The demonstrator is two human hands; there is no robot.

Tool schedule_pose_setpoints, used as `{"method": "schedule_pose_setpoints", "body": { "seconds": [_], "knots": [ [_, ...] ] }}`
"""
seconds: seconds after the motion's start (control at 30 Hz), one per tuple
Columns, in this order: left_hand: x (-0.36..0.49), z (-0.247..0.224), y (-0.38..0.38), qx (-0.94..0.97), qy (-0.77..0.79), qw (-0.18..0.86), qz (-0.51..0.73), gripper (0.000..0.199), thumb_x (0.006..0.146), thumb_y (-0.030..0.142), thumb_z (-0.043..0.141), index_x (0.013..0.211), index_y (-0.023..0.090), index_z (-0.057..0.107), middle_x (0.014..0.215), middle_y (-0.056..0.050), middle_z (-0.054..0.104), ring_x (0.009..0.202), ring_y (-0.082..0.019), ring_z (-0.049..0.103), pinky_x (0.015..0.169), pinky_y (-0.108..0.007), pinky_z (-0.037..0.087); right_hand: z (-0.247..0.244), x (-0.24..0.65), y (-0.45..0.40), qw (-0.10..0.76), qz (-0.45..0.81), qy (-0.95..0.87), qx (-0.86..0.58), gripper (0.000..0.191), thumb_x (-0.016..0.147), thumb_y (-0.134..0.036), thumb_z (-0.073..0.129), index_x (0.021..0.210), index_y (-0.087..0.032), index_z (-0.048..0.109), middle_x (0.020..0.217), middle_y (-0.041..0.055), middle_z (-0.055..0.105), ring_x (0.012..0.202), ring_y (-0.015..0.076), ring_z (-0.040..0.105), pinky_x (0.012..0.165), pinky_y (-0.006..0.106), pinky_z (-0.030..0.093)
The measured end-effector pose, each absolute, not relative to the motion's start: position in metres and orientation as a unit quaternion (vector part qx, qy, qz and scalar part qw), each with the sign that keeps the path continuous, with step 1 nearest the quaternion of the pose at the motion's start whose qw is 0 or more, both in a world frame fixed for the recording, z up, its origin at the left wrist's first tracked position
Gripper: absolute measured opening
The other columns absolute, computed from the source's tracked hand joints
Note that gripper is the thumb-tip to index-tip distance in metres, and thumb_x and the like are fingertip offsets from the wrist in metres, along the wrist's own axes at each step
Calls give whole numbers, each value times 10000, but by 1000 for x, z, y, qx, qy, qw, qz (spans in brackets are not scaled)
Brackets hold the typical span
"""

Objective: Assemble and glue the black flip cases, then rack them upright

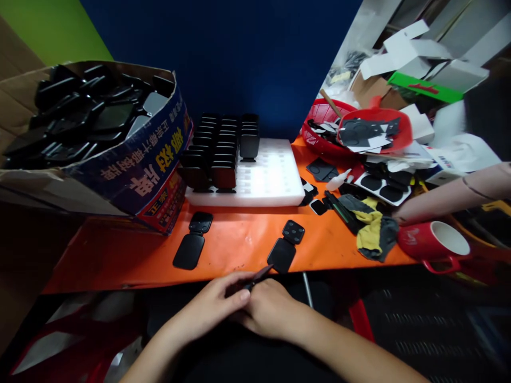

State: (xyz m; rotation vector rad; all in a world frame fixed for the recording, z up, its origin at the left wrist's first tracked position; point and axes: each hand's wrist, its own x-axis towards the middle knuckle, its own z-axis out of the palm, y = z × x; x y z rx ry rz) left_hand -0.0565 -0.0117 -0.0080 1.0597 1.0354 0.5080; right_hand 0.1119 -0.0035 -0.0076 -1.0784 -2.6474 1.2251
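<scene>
My left hand (217,303) and my right hand (271,308) meet at the front edge of the orange table. A dark pointed tool (261,273) sticks out between them, its tip near a black hinged piece (281,255) lying unfolded on the table. The fingers of my right hand are curled, with the tool's lower part hidden; my left fingers bend around it, and which hand grips it is unclear. Another unfolded black piece (189,251) lies to the left. Behind, a white foam tray (271,173) holds rows of upright black pieces (223,173).
On the left stands a cardboard box (139,175) full of black pieces. To the right are a red basket (319,114), a red scoop (406,130), a glue bottle (337,181), a yellow-grey cloth (371,234) and a red mug (419,239). A blue panel (239,58) rises behind.
</scene>
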Motion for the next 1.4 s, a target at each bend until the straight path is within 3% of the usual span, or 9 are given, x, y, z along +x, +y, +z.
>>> {"method": "schedule_pose_setpoints", "body": {
  "seconds": [0.13, 0.27, 0.37, 0.5, 0.6, 0.7, 0.93, 1.27, 1.4],
  "knots": [
    [-67, -8, -8, 400, 443, 772, 219, 646, 667, 160, 682, 1278, 275, 507, 1356, -30, 503, 1268, -257, 414, 1071, -416, 274, 0, 110, 2, -30, 392, -878, -273, 281, 838, -416, 524, 868, -195, 695, 855, 78, 695, 780, 231, 622, 667, 304, 443],
    [-81, -20, -9, 247, 422, 819, 299, 495, 621, 87, 554, 1096, 200, 636, 1104, -60, 670, 1104, -267, 568, 1005, -428, 362, 7, 120, 11, 92, 552, -764, -320, 353, 944, -379, 351, 892, -185, 641, 778, 21, 645, 681, 127, 564, 629, 227, 419],
    [-77, -28, -17, 180, 443, 814, 330, 340, 688, 137, 594, 1024, 165, 640, 998, -79, 690, 1008, -267, 621, 933, -427, 437, 5, 126, 17, 168, 600, -680, -387, 359, 971, -324, 273, 963, -180, 602, 828, 23, 631, 699, 114, 556, 633, 219, 419],
    [-57, -35, -27, 294, 516, 740, 317, 466, 824, 280, 557, 1274, 204, 466, 1249, -111, 572, 1106, -280, 570, 912, -434, 465, 4, 122, 20, 180, 522, -706, -444, 233, 941, -267, 376, 952, -192, 596, 914, 35, 651, 799, 142, 591, 709, 244, 421],
    [-48, -36, -31, 492, 561, 599, 291, 567, 856, 226, 475, 1397, 246, 305, 1426, -85, 400, 1272, -266, 414, 1036, -460, 355, 6, 117, 19, 165, 437, -753, -464, 225, 933, -240, 387, 876, -187, 598, 853, 35, 652, 780, 151, 589, 713, 254, 412],
    [-47, -33, -32, 629, 576, 460, 247, 607, 850, 127, 403, 1423, 258, 255, 1465, -50, 339, 1334, -213, 321, 1110, -425, 250, 7, 117, 16, 154, 393, -776, -468, 243, 935, -236, 379, 830, -178, 591, 808, 39, 642, 755, 152, 580, 697, 252, 411],
    [-42, -36, -35, 681, 575, 401, 213, 680, 805, 44, 369, 1436, 241, 211, 1444, -73, 371, 1301, -207, 381, 1073, -405, 340, 8, 123, 15, 136, 371, -786, -475, 251, 937, -236, 366, 868, -173, 599, 839, 51, 642, 777, 159, 579, 723, 263, 413],
    [-38, -34, -37, 629, 577, 457, 251, 618, 819, 107, 418, 1415, 215, 295, 1442, -71, 375, 1327, -222, 335, 1108, -407, 256, 6, 119, 18, 202, 467, -713, -481, 235, 885, -304, 484, 701, -175, 553, 703, 0, 576, 653, 114, 499, 593, 233, 343],
    [-32, -31, -35, 485, 577, 580, 310, 520, 830, 251, 520, 1336, 191, 418, 1367, -98, 478, 1282, -266, 402, 1077, -423, 301, -4, 119, 20, 265, 631, -599, -417, 276, 882, -390, 476, 739, -169, 559, 647, -17, 522, 570, 92, 456, 545, 222, 352]
  ]
}}
